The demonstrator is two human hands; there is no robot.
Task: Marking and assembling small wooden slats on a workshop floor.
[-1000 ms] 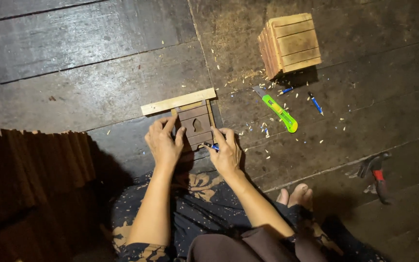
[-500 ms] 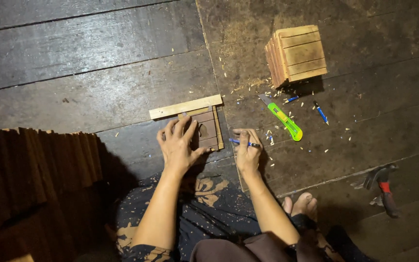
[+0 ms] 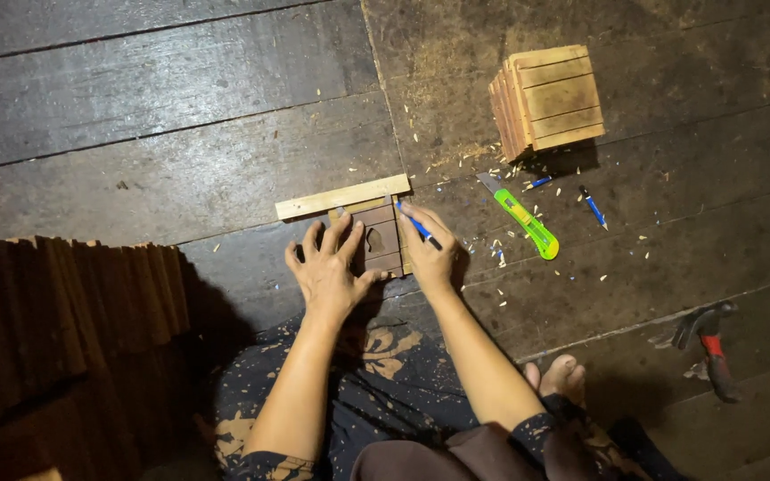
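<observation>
The small slatted wooden panel (image 3: 378,239) lay flat on the floor (image 3: 180,160) against a pale wooden strip (image 3: 340,197). The left hand (image 3: 330,272) pressed it, fingers spread; the right hand (image 3: 430,254) pinched a blue pen (image 3: 419,225). It looked light, stiff, best held by its edges.

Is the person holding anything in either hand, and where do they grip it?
The right hand holds a blue pen around its middle, tip toward the small wooden panel. The left hand grips nothing; it presses flat on that panel.
</observation>
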